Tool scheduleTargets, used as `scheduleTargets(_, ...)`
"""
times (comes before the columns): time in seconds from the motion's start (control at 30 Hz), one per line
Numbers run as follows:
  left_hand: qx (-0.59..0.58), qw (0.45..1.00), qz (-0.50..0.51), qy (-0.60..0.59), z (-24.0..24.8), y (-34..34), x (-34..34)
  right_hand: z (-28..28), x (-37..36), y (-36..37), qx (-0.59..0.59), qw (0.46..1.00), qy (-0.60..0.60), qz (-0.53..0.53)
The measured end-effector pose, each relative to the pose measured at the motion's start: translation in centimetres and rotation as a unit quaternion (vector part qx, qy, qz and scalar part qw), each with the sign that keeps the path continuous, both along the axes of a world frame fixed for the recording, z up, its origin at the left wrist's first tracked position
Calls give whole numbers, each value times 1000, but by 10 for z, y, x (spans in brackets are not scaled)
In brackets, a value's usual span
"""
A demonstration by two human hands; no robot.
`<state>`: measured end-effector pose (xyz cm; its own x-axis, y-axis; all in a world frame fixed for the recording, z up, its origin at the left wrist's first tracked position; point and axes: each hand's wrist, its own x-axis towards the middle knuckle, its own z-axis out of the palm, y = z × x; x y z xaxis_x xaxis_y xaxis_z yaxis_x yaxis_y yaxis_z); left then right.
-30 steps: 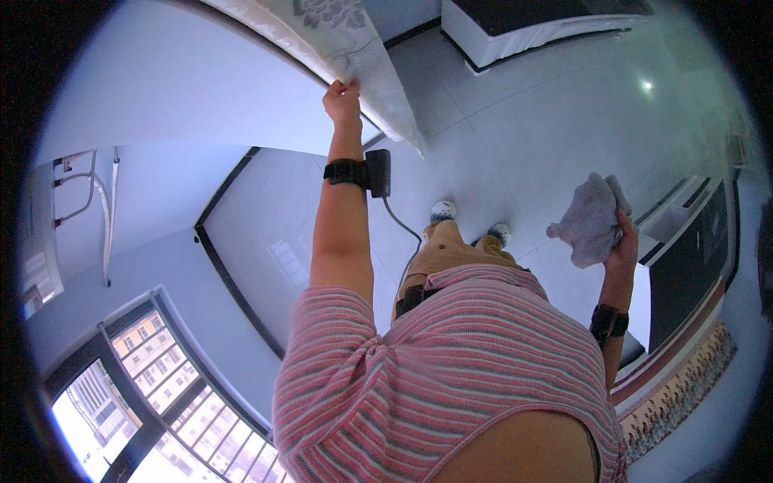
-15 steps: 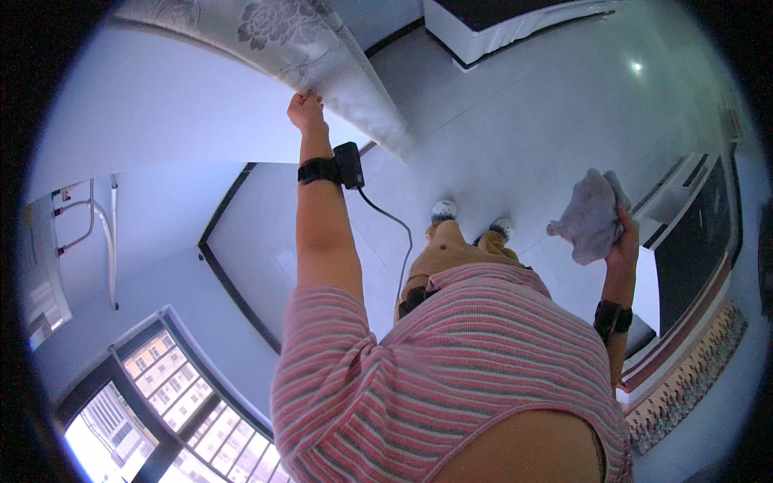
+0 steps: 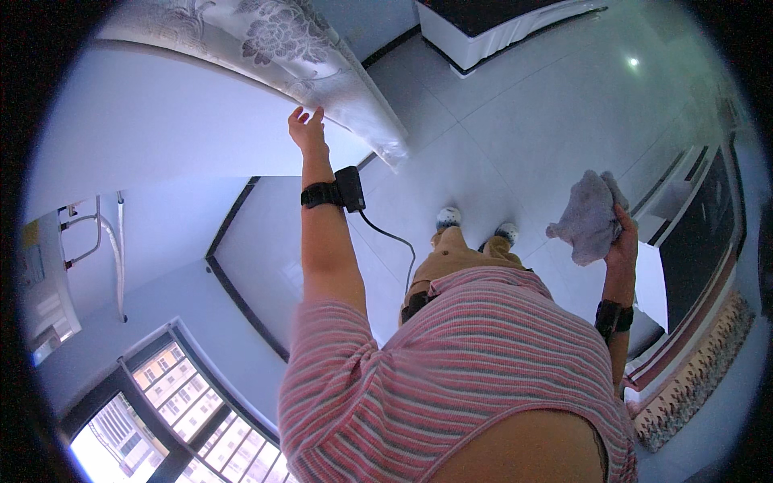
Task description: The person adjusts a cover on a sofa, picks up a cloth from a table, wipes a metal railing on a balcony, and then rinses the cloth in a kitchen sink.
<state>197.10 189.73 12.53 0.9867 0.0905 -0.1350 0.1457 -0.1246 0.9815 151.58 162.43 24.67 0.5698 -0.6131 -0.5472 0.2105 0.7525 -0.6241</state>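
Note:
A pale curtain point(image 3: 322, 76) with a grey flower pattern hangs at the upper left. Just below its edge is my left hand point(image 3: 309, 131), raised with its fingers apart and nothing in them. A black strap with a small box point(image 3: 349, 189) sits on my left wrist, and a cable runs from it toward my waist. Out to the right, my right hand point(image 3: 622, 237) grips a crumpled grey cloth point(image 3: 586, 219), which droops from the fingers. The cloth hides part of those fingers. My right wrist also wears a black band point(image 3: 613, 318).
A white cabinet with a dark top point(image 3: 467, 40) stands ahead. Another white and black cabinet point(image 3: 692, 241) is at the right, near a patterned mat point(image 3: 694, 374). White pipes point(image 3: 119, 258) and a barred window point(image 3: 189, 394) are at the left. Pale tiles point(image 3: 483, 153) cover the floor.
My left hand has let go of the curtain's edge, opened its fingers and dropped slightly away from it. The right hand still holds the cloth in much the same place.

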Motion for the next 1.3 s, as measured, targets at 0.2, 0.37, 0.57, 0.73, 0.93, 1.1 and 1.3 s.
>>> scheduleTargets(0.2, -22, 999, -30, -12, 7, -5, -2, 2, 3, 3, -14, 1000, 19, -9)
scheduleTargets(0.37, -7, 999, -33, -28, 12, -14, -3, -1, 0, 4, -26, 1000, 13, -8)
scheduleTargets(0.57, 16, 999, 3, -40, 15, -22, -11, 0, 0, 6, -23, 1000, 5, 4)
scheduleTargets(0.73, 87, 964, -161, 190, 15, -24, -19, 1, 1, 7, -26, 997, 66, -44)
scheduleTargets(0.93, 135, 958, -188, 167, 31, -34, -37, -1, 4, 3, 5, 999, 29, -30)
scheduleTargets(1.1, 169, 954, -243, 50, 42, -26, -25, 0, 13, -1, -16, 999, 39, -24)
scheduleTargets(1.3, 271, 932, -231, -74, 77, -29, -22, -2, 26, -11, -41, 999, 8, -5)
